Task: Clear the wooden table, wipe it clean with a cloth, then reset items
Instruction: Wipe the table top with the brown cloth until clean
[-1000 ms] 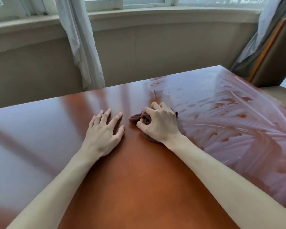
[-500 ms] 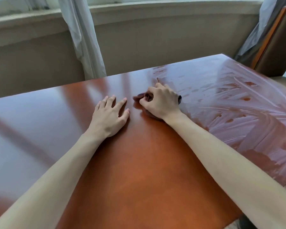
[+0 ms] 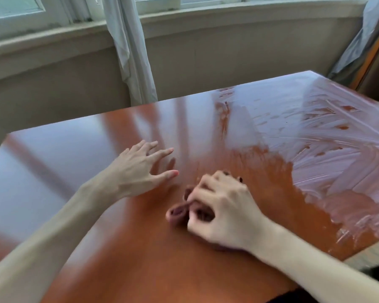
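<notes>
- Counter (image 3: 109,254): glossy reddish-brown wood, seen from above and slightly to the near side. Its far edge runs close to the wall under the window.
- Right half of the counter carries a pale, streaked film (image 3: 337,154) of fan-shaped smear marks; the left and near parts show bare wood with window reflections.
- Cloth (image 3: 178,213): dark brownish-maroon, bunched into folds, lying on the counter near its middle, toward the near side. Most of it is covered by the hand; a rolled fold sticks out to the left of the fingers.
- Right hand (image 3: 225,213): palm down on the cloth, fingers curled into the bunched fabric, thumb tucked against the fold. Grip is narrow and holding the cloth, pressing it to the counter. The hand is motion-blurred.
- Left hand (image 3: 140,169): just beside the cloth, to its left and farther away, not touching it. Fingers are straight and spread, so the grip is wide and holds nothing. Whether the palm rests on the wood or sits just above it cannot be told; a faint reflection of the fingers shows beneath.
- Both forearms are bare and enter from the near edge.
- Surroundings: a pale curtain (image 3: 131,49) hangs before the window sill (image 3: 249,12) behind the counter; a wooden-framed chair back (image 3: 374,53) stands at the far right, with grey fabric draped beside it.
</notes>
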